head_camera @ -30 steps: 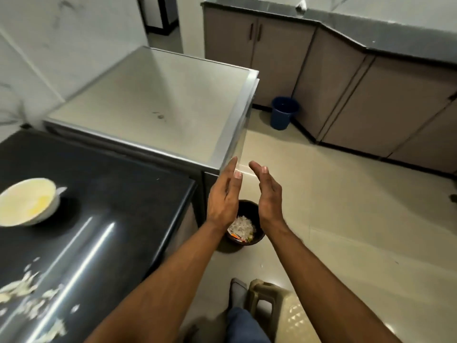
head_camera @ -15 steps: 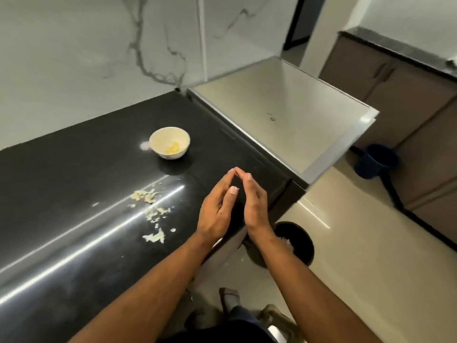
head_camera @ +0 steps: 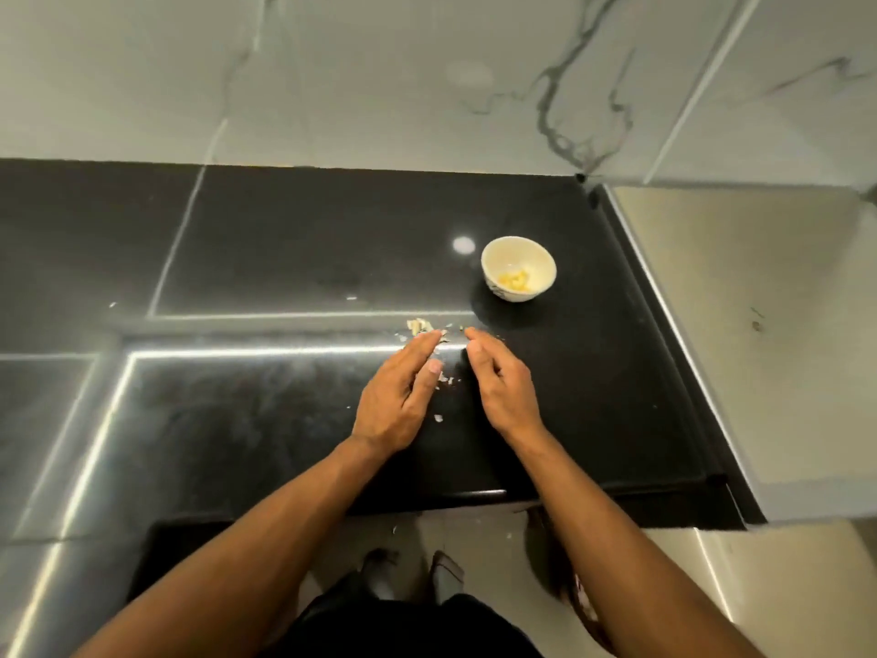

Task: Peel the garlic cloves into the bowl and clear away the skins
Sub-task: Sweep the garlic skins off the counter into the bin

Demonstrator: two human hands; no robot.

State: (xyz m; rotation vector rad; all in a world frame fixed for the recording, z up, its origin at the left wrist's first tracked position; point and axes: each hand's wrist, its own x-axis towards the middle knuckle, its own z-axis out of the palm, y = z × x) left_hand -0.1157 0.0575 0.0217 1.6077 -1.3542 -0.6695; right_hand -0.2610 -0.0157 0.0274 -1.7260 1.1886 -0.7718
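Left hand (head_camera: 396,401) and right hand (head_camera: 498,387) spread, fingers straight, flanking papery skins (head_camera: 420,326) mid-worktop (head_camera: 265,258), glossy black stone. Round cream bowl (head_camera: 518,268) near right edge holds peeled cloves (head_camera: 513,280).

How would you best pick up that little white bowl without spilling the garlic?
Probably take the bowl by its rim on the near right side, thumb outside and fingers just over the lip. It stands upright and alone on the black counter, walls flaring upward, and the right hand is nearest, so come from the front.
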